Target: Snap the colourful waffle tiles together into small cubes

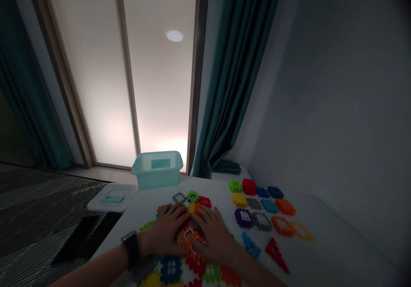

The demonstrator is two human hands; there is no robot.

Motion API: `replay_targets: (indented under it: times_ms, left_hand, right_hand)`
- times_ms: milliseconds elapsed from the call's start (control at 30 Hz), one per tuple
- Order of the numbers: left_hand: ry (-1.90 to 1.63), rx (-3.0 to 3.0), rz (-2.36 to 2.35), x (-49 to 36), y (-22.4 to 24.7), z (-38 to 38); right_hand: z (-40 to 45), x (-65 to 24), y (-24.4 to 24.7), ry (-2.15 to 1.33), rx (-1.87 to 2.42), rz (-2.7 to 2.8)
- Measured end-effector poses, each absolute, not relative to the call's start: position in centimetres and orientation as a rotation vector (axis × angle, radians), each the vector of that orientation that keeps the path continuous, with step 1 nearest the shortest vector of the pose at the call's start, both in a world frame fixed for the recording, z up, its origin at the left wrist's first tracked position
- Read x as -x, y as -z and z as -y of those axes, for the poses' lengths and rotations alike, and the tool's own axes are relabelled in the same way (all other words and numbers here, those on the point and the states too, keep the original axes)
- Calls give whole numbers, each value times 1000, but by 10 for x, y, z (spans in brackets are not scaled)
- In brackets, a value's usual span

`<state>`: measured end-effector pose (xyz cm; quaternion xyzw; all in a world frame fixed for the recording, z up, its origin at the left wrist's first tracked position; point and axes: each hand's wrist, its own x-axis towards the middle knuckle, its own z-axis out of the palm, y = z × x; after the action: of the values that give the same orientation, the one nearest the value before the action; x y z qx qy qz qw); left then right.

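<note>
Resting both hands on a cluster of interlocking plastic tiles [189, 235]

In the head view, the left hand [163, 231] and right hand [213, 235] lie spread open on the cluster at 6 o'clock, not clearly gripping, perhaps steadying it. Loose tiles [261, 205] sit in rows at 3 o'clock on the white worktop [221, 193], apparently laid out for easy picking. A teal plastic bin [157, 169] stands at 12 o'clock, its lid [112, 199] at 10 o'clock.

Bare hands [163, 231], black-strapped watch [130, 249] on left wrist [141, 245]
</note>
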<state>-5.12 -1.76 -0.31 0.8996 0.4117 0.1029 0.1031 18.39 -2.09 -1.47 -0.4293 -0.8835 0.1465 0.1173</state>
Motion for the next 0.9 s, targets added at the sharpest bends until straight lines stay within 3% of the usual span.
replay_targets:
  times_ms: [233,667,900]
  left_hand:
    - [-333,-2698,-1279,46,0,0]
    - [-299,-2736,-1053,46,13,68]
    - [-400,-2748,-1165,40,18,46]
  right_hand:
    - [3,-186,7,-354,1258,2548]
    - [67,-207,36,-474,1207,2689]
    - [52,-200,35,-336,1272,2587]
